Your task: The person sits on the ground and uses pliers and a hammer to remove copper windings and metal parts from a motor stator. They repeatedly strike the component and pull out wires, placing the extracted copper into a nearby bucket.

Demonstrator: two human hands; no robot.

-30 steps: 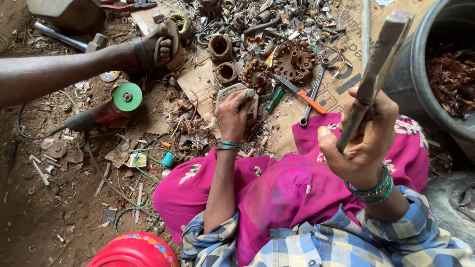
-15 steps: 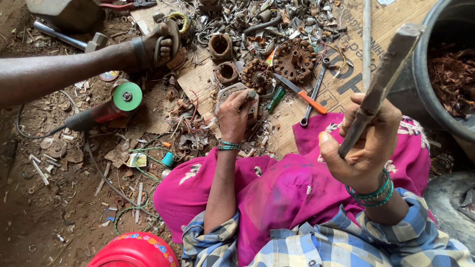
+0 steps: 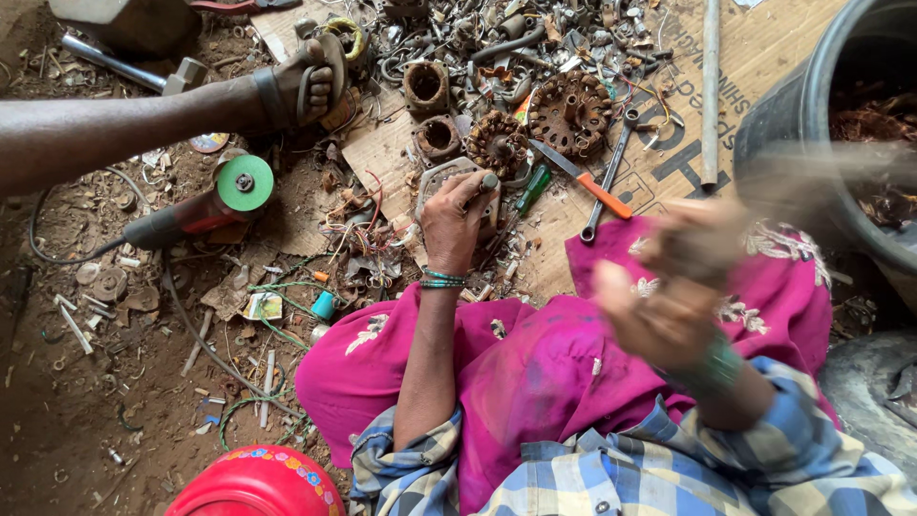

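Note:
My left hand [image 3: 454, 215] is closed on a grey metal motor casing [image 3: 435, 182] lying on the cardboard [image 3: 669, 158] in front of my pink-clad knees; a short metal pin shows at my fingertips. My right hand [image 3: 683, 277] is a motion blur above my right knee. It grips a wooden-handled tool [image 3: 812, 177], smeared out toward the black tub [image 3: 774, 124]. Copper-wound motor parts [image 3: 497, 143] and a rusty round rotor plate [image 3: 571, 110] lie just beyond my left hand.
Another person's leg and sandalled foot [image 3: 310, 81] reach in from the left. An angle grinder with a green disc [image 3: 244, 182], an orange-handled screwdriver [image 3: 585, 180], a wrench [image 3: 611, 172], a metal rod [image 3: 710, 91], a red container [image 3: 258, 485] and scrap lie around.
My right hand, held high with the wooden-handled tool upright, has swung down and forward and is now blurred. My left hand and the other person's foot have stayed put.

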